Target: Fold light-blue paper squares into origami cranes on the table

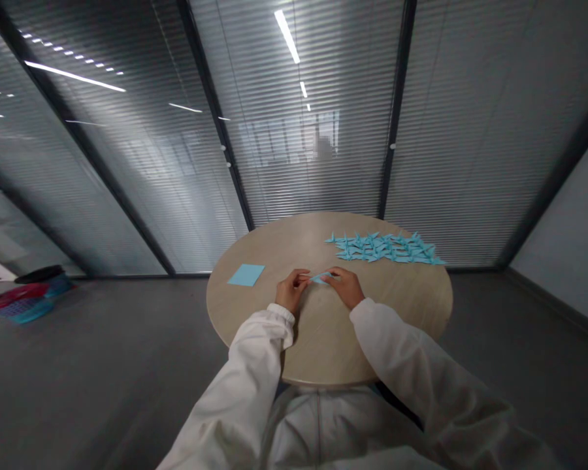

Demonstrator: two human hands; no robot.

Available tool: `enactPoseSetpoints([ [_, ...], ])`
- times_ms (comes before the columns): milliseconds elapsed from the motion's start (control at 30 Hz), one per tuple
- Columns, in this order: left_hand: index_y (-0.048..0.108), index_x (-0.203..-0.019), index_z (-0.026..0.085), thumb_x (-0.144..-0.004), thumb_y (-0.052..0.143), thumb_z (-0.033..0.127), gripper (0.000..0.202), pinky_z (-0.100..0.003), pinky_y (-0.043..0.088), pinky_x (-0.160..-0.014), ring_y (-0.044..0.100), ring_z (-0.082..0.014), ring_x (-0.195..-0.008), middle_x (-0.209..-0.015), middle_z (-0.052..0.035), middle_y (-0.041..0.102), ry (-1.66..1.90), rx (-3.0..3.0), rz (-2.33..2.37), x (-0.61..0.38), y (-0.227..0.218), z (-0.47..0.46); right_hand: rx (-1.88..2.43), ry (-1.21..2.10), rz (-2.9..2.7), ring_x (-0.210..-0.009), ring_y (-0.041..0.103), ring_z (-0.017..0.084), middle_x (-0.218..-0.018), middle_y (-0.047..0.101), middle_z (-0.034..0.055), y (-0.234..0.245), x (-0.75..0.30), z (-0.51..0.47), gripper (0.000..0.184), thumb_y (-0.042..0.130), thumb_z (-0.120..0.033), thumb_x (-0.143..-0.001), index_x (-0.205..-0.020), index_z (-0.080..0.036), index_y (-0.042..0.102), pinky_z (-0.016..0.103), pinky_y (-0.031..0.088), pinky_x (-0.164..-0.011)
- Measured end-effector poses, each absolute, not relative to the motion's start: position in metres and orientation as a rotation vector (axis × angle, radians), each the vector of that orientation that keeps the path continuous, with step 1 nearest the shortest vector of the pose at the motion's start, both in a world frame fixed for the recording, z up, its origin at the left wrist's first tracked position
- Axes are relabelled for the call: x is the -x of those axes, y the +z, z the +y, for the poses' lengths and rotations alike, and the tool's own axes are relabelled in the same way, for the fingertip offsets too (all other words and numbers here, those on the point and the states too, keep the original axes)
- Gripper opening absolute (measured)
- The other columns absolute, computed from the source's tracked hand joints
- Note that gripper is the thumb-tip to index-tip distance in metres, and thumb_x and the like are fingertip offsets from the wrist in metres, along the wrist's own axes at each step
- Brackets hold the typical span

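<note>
Pinched in the fingertips of left hand (289, 291) and right hand (347, 287), above the round table (323, 349) — a seemingly part-folded blue paper (320, 278). Apparently done: clustered origami cranes (385, 248). Yet unfolded: flat blue square (246, 275).

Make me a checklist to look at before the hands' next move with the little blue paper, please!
1. Left hand pinching the little blue paper: ok.
2. Right hand pinching it too: ok.
3. Flat blue sheet apart from both hands: ok.
4. Folded blue shapes resting on the table, beyond the right hand: ok.
5. Paper's edges lined up: cannot tell, too small and partly covered.
</note>
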State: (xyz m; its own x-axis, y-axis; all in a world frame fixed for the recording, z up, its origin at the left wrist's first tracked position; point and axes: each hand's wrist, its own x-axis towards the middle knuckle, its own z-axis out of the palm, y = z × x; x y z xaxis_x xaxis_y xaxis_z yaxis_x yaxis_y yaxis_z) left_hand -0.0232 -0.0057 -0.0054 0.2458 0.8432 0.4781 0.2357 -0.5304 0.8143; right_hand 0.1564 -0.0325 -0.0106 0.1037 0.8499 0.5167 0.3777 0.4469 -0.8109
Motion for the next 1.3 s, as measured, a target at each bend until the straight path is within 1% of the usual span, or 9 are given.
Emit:
enactPoseSetpoints([
  [167,0.065,-0.100,0.018,-0.072,0.065,0.034,0.032,-0.027,0.052,-0.072,0.067,-0.0156,-0.074,-0.085,-0.0045,0.071,1.237,-2.009,1.025,0.0225,-0.0040,-0.0082,1.105,0.477,-1.502,-0.081,0.062,0.017,-0.083,0.069,0.0029,-0.0098,-0.1557,-0.0332,0.023,0.056,-0.039,-0.077,-0.081,-0.020,0.069,0.029,0.046,-0.079],
  [300,0.070,-0.087,0.017,-0.076,0.059,0.037,0.025,-0.025,0.052,-0.066,0.066,-0.0158,-0.068,-0.076,-0.0037,0.071,1.163,-2.038,1.021,0.0226,-0.0003,-0.0124,1.131,0.490,-1.519,-0.081,0.063,0.018,-0.083,0.070,0.0032,-0.0112,-0.1556,-0.0328,0.022,0.059,-0.039,-0.075,-0.080,-0.020,0.070,0.030,0.046,-0.078],
  [433,0.071,-0.086,0.017,-0.078,0.056,0.038,0.027,-0.025,0.052,-0.062,0.065,-0.0155,-0.065,-0.074,-0.0041,0.072,1.149,-2.001,0.973,0.0235,0.0022,-0.0142,1.093,0.551,-1.498,-0.082,0.063,0.018,-0.084,0.070,0.0036,-0.0084,-0.1567,-0.0344,0.024,0.061,-0.041,-0.074,-0.080,-0.020,0.070,0.030,0.047,-0.078],
  [600,0.071,-0.085,0.018,-0.077,0.058,0.039,0.027,-0.025,0.052,-0.064,0.065,-0.0156,-0.063,-0.072,-0.0035,0.071,1.139,-2.043,0.971,0.0241,0.0021,-0.0132,1.104,0.575,-1.430,-0.078,0.063,0.019,-0.080,0.071,0.0047,-0.0045,-0.1575,-0.0356,0.027,0.062,-0.043,-0.072,-0.077,-0.018,0.071,0.031,0.048,-0.076],
  [767,0.071,-0.084,0.017,-0.076,0.059,0.040,0.027,-0.025,0.052,-0.064,0.065,-0.0162,-0.064,-0.071,-0.0035,0.071,1.131,-2.001,0.968,0.0240,0.0007,-0.0121,1.133,0.558,-1.430,-0.075,0.063,0.018,-0.076,0.070,0.0029,-0.0053,-0.1578,-0.0345,0.026,0.061,-0.044,-0.072,-0.074,-0.019,0.071,0.030,0.048,-0.074],
  [900,0.071,-0.082,0.016,-0.074,0.062,0.039,0.026,-0.027,0.053,-0.064,0.066,-0.0174,-0.066,-0.072,-0.0048,0.071,1.159,-1.854,0.973,0.0244,-0.0042,-0.0075,1.085,0.635,-1.445,-0.077,0.063,0.018,-0.081,0.071,0.0035,-0.0070,-0.1590,-0.0330,0.027,0.061,-0.043,-0.072,-0.080,-0.019,0.071,0.029,0.048,-0.074],
  [967,0.070,-0.081,0.014,-0.072,0.063,0.038,0.026,-0.027,0.053,-0.064,0.067,-0.0177,-0.066,-0.072,-0.0058,0.071,1.188,-1.757,0.983,0.0242,-0.0064,-0.0053,1.079,0.649,-1.439,-0.074,0.063,0.017,-0.080,0.071,0.0038,-0.0081,-0.1598,-0.0321,0.027,0.061,-0.042,-0.072,-0.081,-0.018,0.070,0.029,0.048,-0.072],
  [1167,0.070,-0.082,0.013,-0.069,0.066,0.039,0.029,-0.029,0.054,-0.064,0.067,-0.0178,-0.064,-0.071,-0.0069,0.071,1.181,-1.643,0.982,0.0214,-0.0061,-0.0063,1.168,0.480,-1.484,-0.068,0.060,0.016,-0.072,0.068,0.0035,-0.0094,-0.1615,-0.0317,0.025,0.058,-0.040,-0.075,-0.075,-0.018,0.069,0.028,0.047,-0.069],
  [1300,0.070,-0.082,0.012,-0.067,0.068,0.040,0.031,-0.028,0.054,-0.062,0.067,-0.0187,-0.066,-0.072,-0.0072,0.071,1.208,-1.598,0.985,0.0216,-0.0040,-0.0069,1.165,0.521,-1.508,-0.069,0.061,0.016,-0.074,0.069,0.0032,-0.0131,-0.1626,-0.0296,0.025,0.056,-0.040,-0.077,-0.078,-0.019,0.069,0.028,0.047,-0.068],
])
